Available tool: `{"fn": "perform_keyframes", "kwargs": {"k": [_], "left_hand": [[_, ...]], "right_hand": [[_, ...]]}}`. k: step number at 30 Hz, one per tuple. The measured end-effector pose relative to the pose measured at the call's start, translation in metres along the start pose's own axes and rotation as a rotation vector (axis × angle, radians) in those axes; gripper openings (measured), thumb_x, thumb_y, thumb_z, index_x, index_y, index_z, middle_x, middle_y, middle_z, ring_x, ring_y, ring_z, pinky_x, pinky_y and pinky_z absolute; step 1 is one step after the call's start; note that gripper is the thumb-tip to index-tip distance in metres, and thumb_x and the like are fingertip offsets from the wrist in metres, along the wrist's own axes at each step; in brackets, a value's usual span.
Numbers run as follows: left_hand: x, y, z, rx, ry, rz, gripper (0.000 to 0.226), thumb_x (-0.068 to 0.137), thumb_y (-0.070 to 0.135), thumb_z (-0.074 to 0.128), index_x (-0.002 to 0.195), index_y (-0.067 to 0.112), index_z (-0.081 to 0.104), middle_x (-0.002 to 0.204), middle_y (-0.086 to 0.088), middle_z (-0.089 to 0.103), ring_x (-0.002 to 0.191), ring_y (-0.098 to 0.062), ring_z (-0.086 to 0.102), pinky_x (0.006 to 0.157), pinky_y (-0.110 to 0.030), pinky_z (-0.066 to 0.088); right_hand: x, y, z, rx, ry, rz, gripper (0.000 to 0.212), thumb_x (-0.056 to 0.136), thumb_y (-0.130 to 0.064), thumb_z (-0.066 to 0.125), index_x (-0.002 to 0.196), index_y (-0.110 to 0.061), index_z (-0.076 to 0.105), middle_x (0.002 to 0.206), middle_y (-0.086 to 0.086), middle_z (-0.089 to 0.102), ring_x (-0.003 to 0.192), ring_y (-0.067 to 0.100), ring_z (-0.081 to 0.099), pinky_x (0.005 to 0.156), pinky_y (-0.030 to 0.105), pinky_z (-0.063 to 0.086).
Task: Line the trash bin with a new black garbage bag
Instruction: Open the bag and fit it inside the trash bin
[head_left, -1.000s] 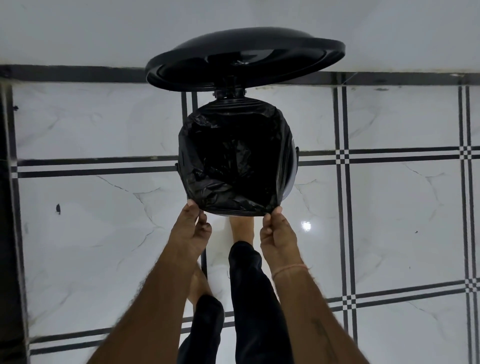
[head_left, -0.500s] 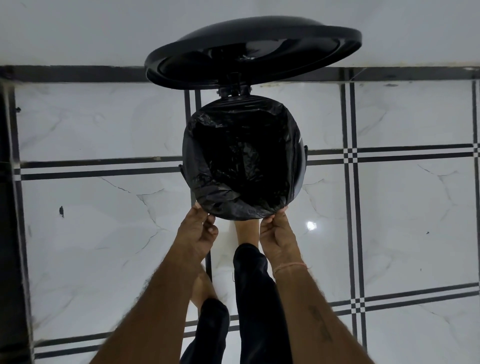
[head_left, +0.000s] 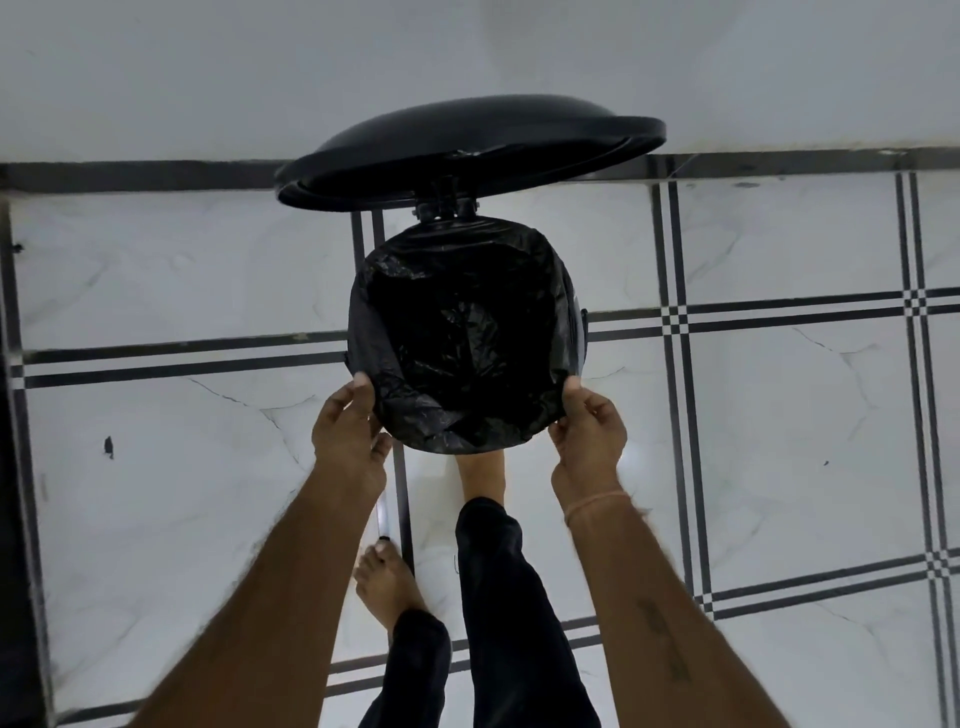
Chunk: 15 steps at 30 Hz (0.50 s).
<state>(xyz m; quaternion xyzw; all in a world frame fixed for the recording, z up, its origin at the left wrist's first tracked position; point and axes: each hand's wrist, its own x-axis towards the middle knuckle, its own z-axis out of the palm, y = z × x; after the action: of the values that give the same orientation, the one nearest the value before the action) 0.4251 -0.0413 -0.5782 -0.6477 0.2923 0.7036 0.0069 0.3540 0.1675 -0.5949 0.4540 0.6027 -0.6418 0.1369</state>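
A round black pedal bin (head_left: 580, 332) stands on the tiled floor below me, its lid (head_left: 467, 145) raised at the far side. A crinkled black garbage bag (head_left: 457, 332) hangs inside it, its edge folded out over the rim. My left hand (head_left: 348, 431) pinches the bag's edge at the rim's near left. My right hand (head_left: 589, 431) pinches the edge at the near right. My right foot (head_left: 480, 473) is under the bin's front; the pedal is hidden.
White marble floor tiles with black stripes (head_left: 779, 312) spread all around. A white wall (head_left: 467, 52) rises just behind the bin. My left foot (head_left: 387, 582) stands back by a dark tile line. A dark edge (head_left: 10, 467) runs down the far left.
Both hands moved apart along the near rim, from close together at the front to the left and right sides, spreading the bag's edge over the rim. The lid stayed up.
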Motion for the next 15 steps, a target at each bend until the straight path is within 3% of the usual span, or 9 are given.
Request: {"fn": "perform_keyframes", "kwargs": {"k": [4,7,10,12,15], "left_hand": [[0.0,0.002,0.005,0.003,0.041,0.029,0.012,0.097,0.031,0.069,0.101,0.021,0.063,0.094,0.003,0.071,0.086,-0.014,0.065,0.076,-0.029,0.049],[0.005,-0.002,0.001,0.004,0.024,0.026,0.012,0.098,0.032,0.067,0.102,0.021,0.063,0.097,0.003,0.071,0.089,-0.015,0.064,0.075,-0.029,0.048],[0.014,-0.003,-0.006,0.022,0.024,0.017,0.01,0.099,0.032,0.066,0.096,0.023,0.065,0.099,0.003,0.071,0.092,-0.017,0.064,0.074,-0.028,0.047],[0.015,-0.003,-0.009,0.031,0.047,0.001,0.009,0.1,0.032,0.064,0.096,0.024,0.067,0.104,0.002,0.072,0.096,-0.017,0.064,0.077,-0.028,0.049],[0.012,0.002,-0.006,-0.007,0.044,-0.012,0.024,0.1,0.047,0.06,0.103,0.025,0.068,0.11,0.006,0.073,0.096,-0.012,0.067,0.084,-0.029,0.052]], "right_hand": [[0.01,-0.006,0.003,-0.162,0.123,-0.095,0.032,0.098,-0.028,0.071,0.07,-0.015,0.059,0.073,0.002,0.063,0.059,0.013,0.052,0.052,0.024,0.047],[0.025,-0.018,0.005,-0.096,0.069,0.085,0.029,0.101,-0.031,0.066,0.078,-0.014,0.064,0.074,0.001,0.061,0.06,0.012,0.052,0.05,0.02,0.046],[0.042,-0.028,0.017,-0.055,-0.001,0.24,0.026,0.101,-0.029,0.066,0.101,-0.004,0.071,0.093,0.01,0.071,0.086,0.023,0.067,0.077,0.033,0.061],[0.039,-0.031,0.019,-0.111,-0.023,0.206,0.03,0.105,-0.028,0.059,0.113,-0.001,0.069,0.105,0.013,0.073,0.089,0.023,0.07,0.092,0.041,0.06],[0.027,-0.037,0.013,-0.121,-0.09,0.121,0.046,0.105,-0.045,0.055,0.123,-0.005,0.069,0.115,0.007,0.075,0.101,0.022,0.072,0.097,0.041,0.06]]}}
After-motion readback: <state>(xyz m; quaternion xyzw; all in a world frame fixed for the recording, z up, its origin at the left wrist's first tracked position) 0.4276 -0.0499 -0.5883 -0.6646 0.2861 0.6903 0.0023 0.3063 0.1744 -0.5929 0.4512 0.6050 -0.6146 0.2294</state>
